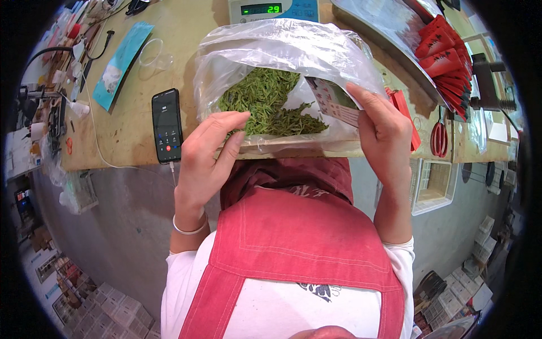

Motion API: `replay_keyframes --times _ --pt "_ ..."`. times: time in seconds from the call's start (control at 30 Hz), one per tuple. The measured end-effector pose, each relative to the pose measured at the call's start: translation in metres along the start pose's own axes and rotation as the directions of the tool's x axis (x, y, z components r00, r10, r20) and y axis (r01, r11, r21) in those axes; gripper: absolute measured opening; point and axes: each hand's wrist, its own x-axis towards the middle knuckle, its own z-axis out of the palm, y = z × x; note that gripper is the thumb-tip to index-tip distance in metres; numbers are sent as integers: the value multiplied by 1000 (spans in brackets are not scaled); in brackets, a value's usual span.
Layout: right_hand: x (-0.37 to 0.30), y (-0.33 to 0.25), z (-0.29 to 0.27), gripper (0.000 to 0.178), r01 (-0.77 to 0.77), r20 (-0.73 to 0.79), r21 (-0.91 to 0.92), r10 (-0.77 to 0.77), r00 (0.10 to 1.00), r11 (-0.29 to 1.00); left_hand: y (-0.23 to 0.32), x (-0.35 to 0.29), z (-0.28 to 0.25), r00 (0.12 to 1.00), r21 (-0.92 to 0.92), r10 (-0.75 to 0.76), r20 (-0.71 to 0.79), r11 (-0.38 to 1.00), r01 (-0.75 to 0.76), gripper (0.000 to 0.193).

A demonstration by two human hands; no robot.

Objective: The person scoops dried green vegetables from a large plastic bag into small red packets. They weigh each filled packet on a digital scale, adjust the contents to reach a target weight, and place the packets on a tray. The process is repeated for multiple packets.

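Note:
A clear plastic bag (226,45) lies with its mouth toward me, holding a heap of green dried leaves (259,93) that look like tea. Some darker leaves (296,120) sit at the heap's near right. My left hand (212,144) is over the bag's near left edge, thumb and fingers apart beside the leaves; nothing shows between them. On the right, my right hand (384,127) grips a small printed card (330,103), tilted inside the bag mouth and angled toward the heap. The bag's film covers part of the far leaves.
Behind the bag stands a digital scale (274,10). A phone (166,127) on a cable lies left, near a teal pouch (121,65) and a clear round container (155,55). Rightward are a metal tray (389,45), red packets (443,59) and red scissors (439,138). A crate (435,183) sits below.

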Motion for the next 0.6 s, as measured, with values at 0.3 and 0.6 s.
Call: replay_keyframes --times 0.3,0.6 --pt "4 6 11 32 -70 185 102 50 981 992 4 -3 16 978 43 117 170 991 -126 35" --pt "7 -1 40 31 -245 6 465 273 962 851 -5 -4 32 975 49 186 124 980 -193 24"
